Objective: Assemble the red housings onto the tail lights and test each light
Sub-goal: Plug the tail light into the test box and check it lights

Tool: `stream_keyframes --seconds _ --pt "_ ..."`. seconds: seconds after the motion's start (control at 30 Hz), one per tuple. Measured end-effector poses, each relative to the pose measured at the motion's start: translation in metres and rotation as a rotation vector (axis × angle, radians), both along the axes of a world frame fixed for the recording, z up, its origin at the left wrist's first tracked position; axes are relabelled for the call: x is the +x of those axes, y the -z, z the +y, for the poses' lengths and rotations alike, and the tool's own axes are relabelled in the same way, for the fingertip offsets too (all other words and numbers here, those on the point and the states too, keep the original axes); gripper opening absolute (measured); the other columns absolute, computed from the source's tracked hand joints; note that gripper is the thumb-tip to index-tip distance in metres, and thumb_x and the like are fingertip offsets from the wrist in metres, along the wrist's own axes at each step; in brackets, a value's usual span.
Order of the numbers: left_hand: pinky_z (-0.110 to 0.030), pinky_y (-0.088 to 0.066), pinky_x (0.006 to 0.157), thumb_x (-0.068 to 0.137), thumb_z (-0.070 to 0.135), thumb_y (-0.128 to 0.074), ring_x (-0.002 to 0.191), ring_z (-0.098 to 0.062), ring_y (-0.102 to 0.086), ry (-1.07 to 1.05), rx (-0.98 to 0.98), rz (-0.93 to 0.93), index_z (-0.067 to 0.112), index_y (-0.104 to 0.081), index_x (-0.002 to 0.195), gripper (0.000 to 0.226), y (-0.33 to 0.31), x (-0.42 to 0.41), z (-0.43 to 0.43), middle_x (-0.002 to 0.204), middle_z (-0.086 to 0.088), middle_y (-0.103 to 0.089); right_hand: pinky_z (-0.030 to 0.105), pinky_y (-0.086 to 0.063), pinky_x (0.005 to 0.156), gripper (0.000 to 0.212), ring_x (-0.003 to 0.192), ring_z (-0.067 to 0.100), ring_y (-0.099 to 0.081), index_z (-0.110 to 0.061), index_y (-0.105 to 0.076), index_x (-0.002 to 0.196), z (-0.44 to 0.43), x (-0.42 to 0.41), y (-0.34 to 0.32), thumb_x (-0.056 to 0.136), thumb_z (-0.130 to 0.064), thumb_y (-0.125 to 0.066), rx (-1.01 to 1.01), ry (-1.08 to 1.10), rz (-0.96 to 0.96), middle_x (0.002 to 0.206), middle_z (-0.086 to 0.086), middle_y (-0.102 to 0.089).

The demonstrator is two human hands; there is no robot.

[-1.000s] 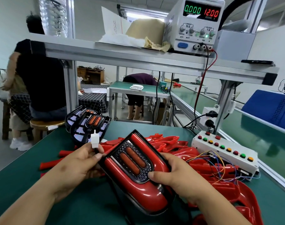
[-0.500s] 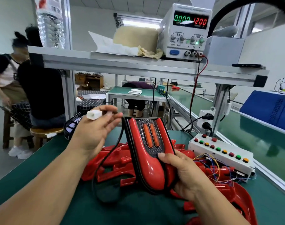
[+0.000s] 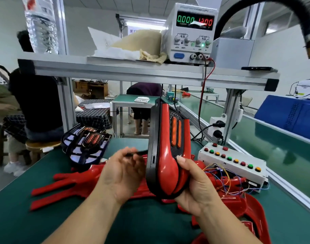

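Tail light [image 3: 165,161] upended — right hand [image 3: 196,187] grips

Red-black tail light [image 3: 166,166]; green mat [image 3: 44,224]; checkered cloth [image 3: 94,117]

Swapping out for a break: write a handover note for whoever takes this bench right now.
Right hand grips the tail light upright by its rounded end, red housing already on.
Left hand pinches its black cable; the plug is hidden.
Spare red housings lie piled on the table; bare lights are stacked behind, to the left.
Power supply reads 0.000 and 12.00; button box sits right.
Left to do: plug in and test this light, then fit the rest.
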State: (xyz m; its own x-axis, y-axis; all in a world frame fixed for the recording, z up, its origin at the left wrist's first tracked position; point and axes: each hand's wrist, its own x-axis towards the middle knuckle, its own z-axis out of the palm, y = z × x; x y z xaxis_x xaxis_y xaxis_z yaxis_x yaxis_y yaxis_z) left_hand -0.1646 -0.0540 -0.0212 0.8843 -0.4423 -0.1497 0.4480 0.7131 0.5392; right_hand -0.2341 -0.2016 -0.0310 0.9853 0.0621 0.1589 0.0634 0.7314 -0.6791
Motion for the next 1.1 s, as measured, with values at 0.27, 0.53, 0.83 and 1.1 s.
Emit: stream_keyframes --seconds 0.27,0.53,0.83,1.1 --pt "-0.021 -0.046 0.05 0.098 0.015 -0.049 0.05 -0.007 -0.062 -0.021 0.475 -0.103 0.019 -0.064 0.091 0.017 0.03 -0.021 0.005 0.069 0.002 -0.07 0.046 -0.059 0.067 0.068 0.081 0.034 -0.072 -0.003 -0.058 0.126 -0.007 0.003 0.003 0.06 -0.01 -0.072 -0.127 0.041 0.119 0.104 0.023 -0.071" --pt "-0.034 -0.057 0.067 0.092 0.01 -0.05 0.073 -0.024 -0.065 0.022 0.456 -0.111 0.002 -0.076 0.09 0.027 0.031 -0.027 0.002 0.093 -0.02 -0.073 0.042 -0.059 0.063 0.041 0.071 0.033 -0.071 -0.002 -0.072 0.1 -0.008 0.004 0.005 0.06 0.004 -0.073 -0.25 0.057 0.076 0.094 0.025 -0.071" --pt "-0.054 -0.045 0.102 0.088 0.025 -0.048 0.108 -0.041 -0.063 0.334 0.047 -0.093 -0.008 -0.059 0.125 0.051 0.027 -0.024 0.007 0.128 -0.03 -0.059 0.04 -0.059 0.072 0.056 0.08 0.03 -0.073 -0.003 -0.073 0.102 -0.011 -0.007 -0.007 0.049 -0.013 -0.09 -0.148 -0.128 -0.204 0.094 0.02 -0.073" --pt "-0.045 -0.045 0.096 0.083 0.049 -0.055 0.091 -0.021 -0.064 -0.221 0.176 -0.253 0.012 -0.066 0.11 0.047 0.027 -0.023 0.002 0.095 -0.004 -0.07 0.041 -0.058 0.067 0.063 0.082 0.035 -0.072 -0.003 -0.058 0.123 -0.008 0.005 0.002 0.063 -0.003 -0.079 -0.295 0.198 -0.001 0.106 0.025 -0.07"
